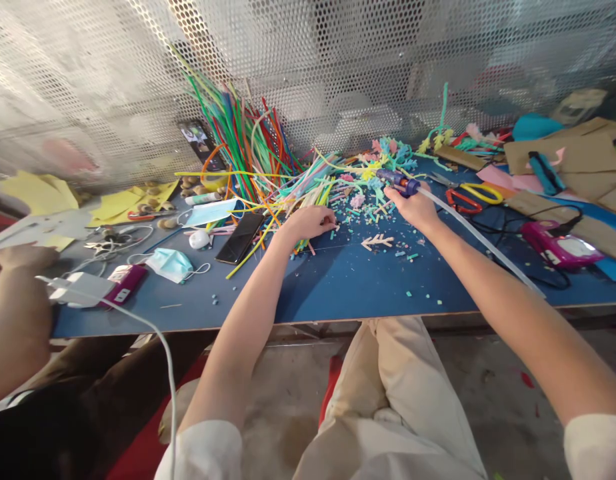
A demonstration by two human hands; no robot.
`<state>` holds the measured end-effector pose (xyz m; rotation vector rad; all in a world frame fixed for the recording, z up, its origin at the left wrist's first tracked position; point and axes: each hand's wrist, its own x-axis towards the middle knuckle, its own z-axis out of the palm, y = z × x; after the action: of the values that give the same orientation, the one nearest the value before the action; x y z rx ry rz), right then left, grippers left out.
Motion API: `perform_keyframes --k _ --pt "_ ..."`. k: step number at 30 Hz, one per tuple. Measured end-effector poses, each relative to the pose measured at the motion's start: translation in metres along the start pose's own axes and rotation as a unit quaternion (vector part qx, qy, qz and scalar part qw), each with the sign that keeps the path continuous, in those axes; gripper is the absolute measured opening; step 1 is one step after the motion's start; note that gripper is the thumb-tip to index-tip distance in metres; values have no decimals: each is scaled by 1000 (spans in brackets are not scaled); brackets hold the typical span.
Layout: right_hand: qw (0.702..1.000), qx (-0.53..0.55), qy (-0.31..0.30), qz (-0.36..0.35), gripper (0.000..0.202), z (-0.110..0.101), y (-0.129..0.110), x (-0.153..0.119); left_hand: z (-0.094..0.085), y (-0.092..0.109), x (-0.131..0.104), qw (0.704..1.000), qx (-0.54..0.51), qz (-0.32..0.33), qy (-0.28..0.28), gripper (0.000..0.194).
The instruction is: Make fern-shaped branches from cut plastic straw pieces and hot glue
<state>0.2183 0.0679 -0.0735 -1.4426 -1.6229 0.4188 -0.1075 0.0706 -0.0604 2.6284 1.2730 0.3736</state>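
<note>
My right hand (413, 208) is closed round a dark blue glue gun (397, 181), from which a long whitish stick runs back over my forearm. My left hand (311, 223) has its fingertips pinched together low over the table, at the edge of many small cut pieces (355, 207); what they hold is too small to name. Between and just below my hands lies a pale branch-shaped piece (377, 241). Behind them are a heap of pastel strips (315, 183) and a cluster of branched coloured pieces (388, 155).
Left of my left hand lie a black phone (239, 238), blue masks (171, 264) and a white cable. Another person's arm (18, 300) rests at far left. Scissors (481, 193), a magenta device (561, 245) and cardboard (565, 157) lie right. A perforated metal screen (338, 67) stands behind.
</note>
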Motion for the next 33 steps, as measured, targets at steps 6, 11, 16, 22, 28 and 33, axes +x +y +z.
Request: perform_keyframes --k 6,11,16,22,28,33 --pt "988 154 -24 11 48 9 -10 -8 2 17 1 991 1 4 136 15" --pt "950 296 -99 12 51 27 -23 -18 9 49 4 970 5 55 237 21" --pt "936 327 -134 -14 55 35 -25 -21 14 73 6 967 24 67 245 20" --pt "950 299 -85 -15 52 35 -23 -22 18 74 7 965 7 55 256 22" --pt "953 295 -65 4 53 40 -19 -20 21 71 8 965 3 34 260 21" --pt "956 291 6 34 59 41 -11 -13 16 53 8 965 29 -7 262 18"
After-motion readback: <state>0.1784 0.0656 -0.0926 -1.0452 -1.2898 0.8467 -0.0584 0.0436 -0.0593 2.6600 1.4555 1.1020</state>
